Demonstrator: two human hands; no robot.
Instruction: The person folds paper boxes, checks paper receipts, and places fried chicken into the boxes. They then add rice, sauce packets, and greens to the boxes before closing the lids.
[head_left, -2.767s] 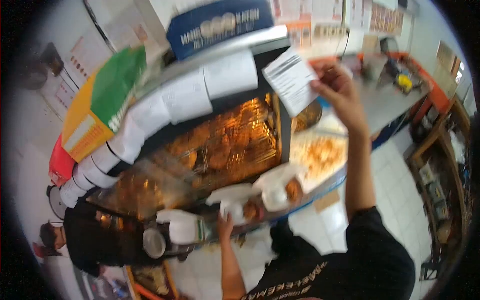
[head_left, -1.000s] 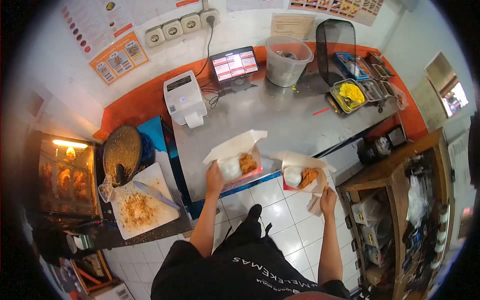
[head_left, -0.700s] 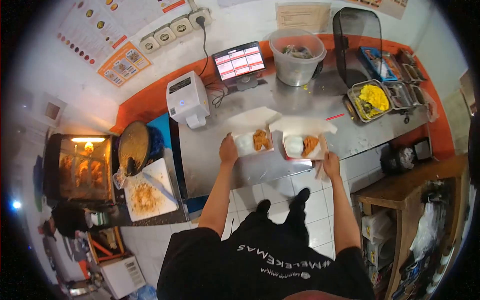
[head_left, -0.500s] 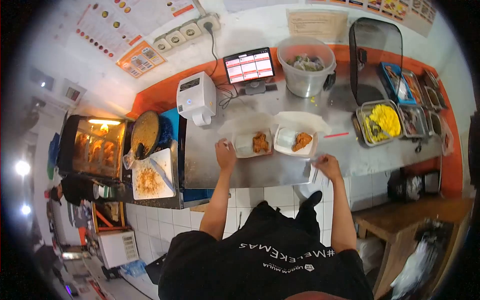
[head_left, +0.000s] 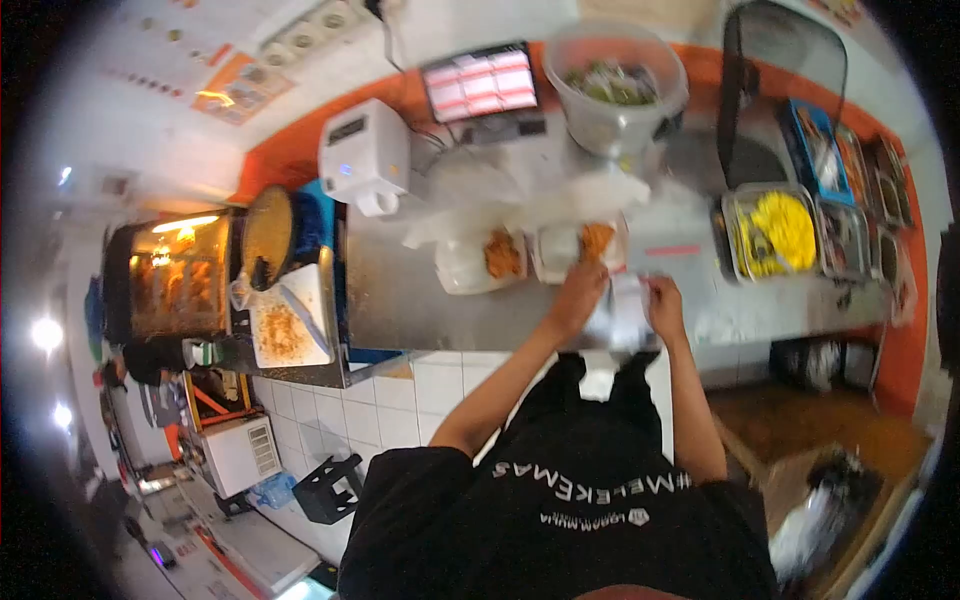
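A small white sheet or bag, blurred, is stretched between my two hands at the front edge of the steel counter. My left hand pinches its left side, close in front of the right box. My right hand grips its right side. Two open boxes stand side by side, the left one and the right one. Each holds a white wrapped block and a piece of fried chicken, one in the left box, one in the right box. A red stick lies to their right.
Behind the boxes are a white printer, a tablet and a clear bucket. A tray of yellow food stands at the right, beside a dark mesh cover. To the left are a white cutting board and a lit display case.
My left hand has moved right, from beside the left box to the white sheet. My right hand has lifted the sheet slightly upward. The whole view has shifted.
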